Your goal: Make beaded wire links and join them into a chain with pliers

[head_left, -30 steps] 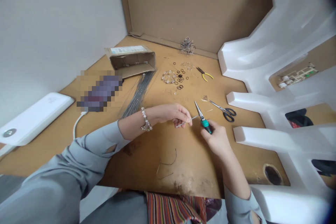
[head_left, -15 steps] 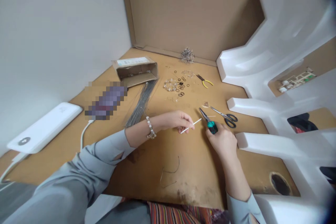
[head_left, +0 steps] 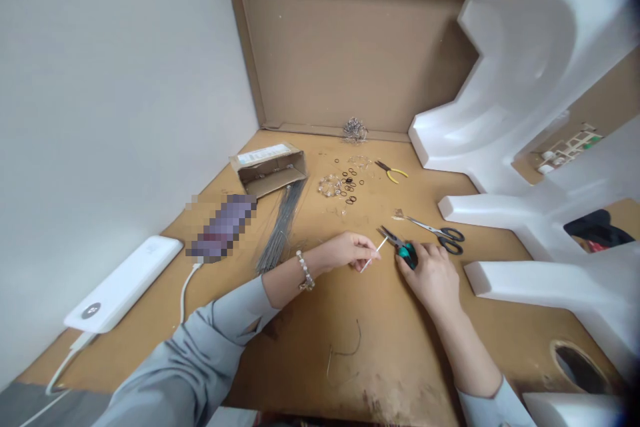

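My left hand (head_left: 350, 251) pinches a short straight piece of wire (head_left: 374, 254) just above the cardboard work surface (head_left: 300, 320). My right hand (head_left: 433, 273) is closed round the green handles of small needle-nose pliers (head_left: 397, 245), whose tips point up-left and lie close to the wire's far end. A beaded bracelet (head_left: 305, 271) sits on my left wrist. Both hands are low, near the board's middle.
Black-handled scissors (head_left: 440, 233) lie right of the pliers. Yellow-handled pliers (head_left: 391, 171), small black rings (head_left: 350, 183), a clear bead ring (head_left: 330, 185), a bundle of straight wires (head_left: 280, 227), a small open box (head_left: 269, 168) and a wire tangle (head_left: 355, 129) lie farther back. White foam blocks (head_left: 525, 147) fill the right. A white power bank (head_left: 125, 283) lies left. Bent wire (head_left: 345, 350) lies near me.
The camera has tilted up, so everything sits lower in view. My right hand has lowered the pliers toward the board; my left hand still holds the wire, now tilted more upright.
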Motion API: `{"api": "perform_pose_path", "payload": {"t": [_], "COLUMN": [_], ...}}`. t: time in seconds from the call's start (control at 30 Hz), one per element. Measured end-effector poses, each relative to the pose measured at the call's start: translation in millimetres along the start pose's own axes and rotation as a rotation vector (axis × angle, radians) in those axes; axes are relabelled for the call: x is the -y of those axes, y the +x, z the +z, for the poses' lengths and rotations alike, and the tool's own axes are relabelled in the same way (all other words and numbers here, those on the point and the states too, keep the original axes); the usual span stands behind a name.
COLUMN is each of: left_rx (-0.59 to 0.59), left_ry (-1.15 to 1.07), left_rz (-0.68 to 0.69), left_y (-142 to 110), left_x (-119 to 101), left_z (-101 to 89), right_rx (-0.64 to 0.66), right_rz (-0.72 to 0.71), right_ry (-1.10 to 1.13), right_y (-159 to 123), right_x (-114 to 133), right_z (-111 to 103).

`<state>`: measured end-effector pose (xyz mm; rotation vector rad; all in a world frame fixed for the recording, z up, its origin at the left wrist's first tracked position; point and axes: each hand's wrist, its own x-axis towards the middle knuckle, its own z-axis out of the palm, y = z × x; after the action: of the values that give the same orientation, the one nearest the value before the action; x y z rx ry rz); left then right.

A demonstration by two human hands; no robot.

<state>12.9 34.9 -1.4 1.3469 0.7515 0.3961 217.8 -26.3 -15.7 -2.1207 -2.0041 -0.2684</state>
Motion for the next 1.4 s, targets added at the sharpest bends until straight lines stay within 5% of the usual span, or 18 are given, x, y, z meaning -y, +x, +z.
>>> {"api": "perform_pose_path", "payload": {"t": [0.57, 0.7, 0.8, 0.93, 1.07, 1.27, 1.4], "left_rx": [0.023, -0.184, -0.38, -0.475, -0.478, -0.406, -0.334], "left_ry": [0.013, -0.044, -0.179, -0.161, 0.126, 1.039, 1.408], "left_rz": [-0.033, 0.013, 0.234, 0.38, 0.359, 0.306, 0.221], "left_y": [-1, -5, -17, -39, -51, -45, -36], "left_x": [-5, -22, -43, -68, -75, -61, -52], "left_z": [4.7, -10.5, -33.2, -57.1, -65.3, -63.4, -60.0], "right_rx": [-0.018, -0.052, -0.145, -0.145, -0.092, -0.049, -0.042], "right_rz": [0.066, 0.214, 0.333, 0.323, 0.234, 0.106, 0.075], "right_ry": [0.022, 0.146, 0.273, 0.316, 0.267, 0.202, 0.148], "right_y": [-1, 3, 6, 7, 5, 4, 3], "right_x": [-8, -23, -33, -33, -26, -23, -20], "right_z": [2, 2, 1, 2, 8, 14, 12]}}
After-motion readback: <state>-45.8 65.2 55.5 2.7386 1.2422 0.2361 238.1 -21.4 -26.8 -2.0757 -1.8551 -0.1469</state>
